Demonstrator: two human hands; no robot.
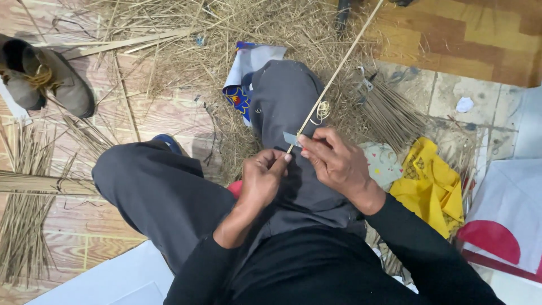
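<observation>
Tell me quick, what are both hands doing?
Left hand: closed, pinching the thin stick at its lower end.
Right hand: closed, holding a small blade against the stick.

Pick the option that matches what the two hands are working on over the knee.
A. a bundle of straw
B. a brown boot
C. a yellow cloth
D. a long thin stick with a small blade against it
D: the left hand and right hand meet at the lower end of a long thin stick, with a small blade pressed against it.
</observation>
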